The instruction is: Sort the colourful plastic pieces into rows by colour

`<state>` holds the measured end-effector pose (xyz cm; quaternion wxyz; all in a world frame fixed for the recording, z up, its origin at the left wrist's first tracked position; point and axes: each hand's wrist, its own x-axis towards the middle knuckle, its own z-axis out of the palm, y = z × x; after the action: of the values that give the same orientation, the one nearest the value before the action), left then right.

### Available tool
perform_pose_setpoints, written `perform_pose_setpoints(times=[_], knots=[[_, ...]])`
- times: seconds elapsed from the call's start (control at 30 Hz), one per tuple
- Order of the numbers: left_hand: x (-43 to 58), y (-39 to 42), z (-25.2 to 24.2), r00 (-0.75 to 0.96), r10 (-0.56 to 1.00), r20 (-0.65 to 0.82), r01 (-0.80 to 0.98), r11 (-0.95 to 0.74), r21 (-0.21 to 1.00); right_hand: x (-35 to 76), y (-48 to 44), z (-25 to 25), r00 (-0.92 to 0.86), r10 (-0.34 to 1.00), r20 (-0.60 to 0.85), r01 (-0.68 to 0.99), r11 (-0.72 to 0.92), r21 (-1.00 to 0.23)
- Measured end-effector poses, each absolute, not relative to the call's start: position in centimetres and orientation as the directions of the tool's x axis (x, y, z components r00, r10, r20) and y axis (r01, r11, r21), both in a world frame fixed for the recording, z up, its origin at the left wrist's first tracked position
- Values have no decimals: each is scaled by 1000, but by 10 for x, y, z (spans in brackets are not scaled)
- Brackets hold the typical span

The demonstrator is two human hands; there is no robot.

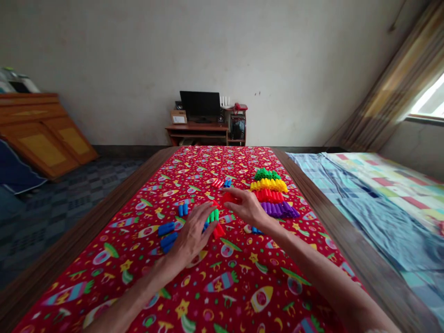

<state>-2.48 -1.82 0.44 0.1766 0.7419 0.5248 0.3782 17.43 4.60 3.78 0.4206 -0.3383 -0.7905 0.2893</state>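
R hand (250,207) has fingers clamped on red pc (231,198); L hand (193,231) arches over green pcs (214,215), can't tell if gripping. Best brace w/ L, move R gently.

We've a red pc (231,198), short & tube-like, btwn thumb & fingers of our R hand (247,206), partly hid. W/in the spread of our L hand (194,227), bright green pcs (214,215) lie side by side; just below, nr thumb, we see a lower red pc (218,231), partly covered, exact pose unclear.
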Motion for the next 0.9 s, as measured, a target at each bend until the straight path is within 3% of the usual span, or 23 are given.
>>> perform_pose_setpoints(times=[0.07, 0.13, 0.2, 0.27, 0.4, 0.47, 0.57, 0.7, 0.8, 0.9], knots=[[-5, -20, 16, 77, 967, 244, 458, -251, 853, 175, 35, 36, -362, 811, 460, 143, 536, -832], [13, -21, 25, 119, 990, 82, 204, -105, 973, 175, 27, 34, -321, 830, 457, 69, 502, -862], [25, -18, 31, 195, 981, 11, -10, -10, 1000, 176, 24, 35, -271, 848, 456, 114, 498, -860], [30, -14, 36, 172, 985, 3, -115, 17, 993, 182, 24, 38, -258, 837, 482, 231, 538, -810], [25, -5, 38, 37, 999, 20, 17, -21, 1000, 198, 27, 50, -477, 654, 588, 379, 756, -534], [19, 0, 33, 45, 999, 29, 128, -35, 991, 203, 26, 57, -618, 515, 594, 330, 856, -398], [14, 4, 21, 65, 998, -15, 134, 6, 991, 201, 19, 65, -775, 379, 506, 230, 914, -333], [15, 2, 14, 89, 992, -87, 43, 84, 996, 195, 13, 67, -816, 388, 428, 249, 905, -346], [15, -2, 19, 154, 987, -46, 54, 38, 998, 204, 21, 69, -764, 415, 494, 281, 903, -324], [7, 0, 25, 219, 974, 59, 165, -97, 982, 238, 43, 74, -609, 519, 600, 428, 852, -302]])
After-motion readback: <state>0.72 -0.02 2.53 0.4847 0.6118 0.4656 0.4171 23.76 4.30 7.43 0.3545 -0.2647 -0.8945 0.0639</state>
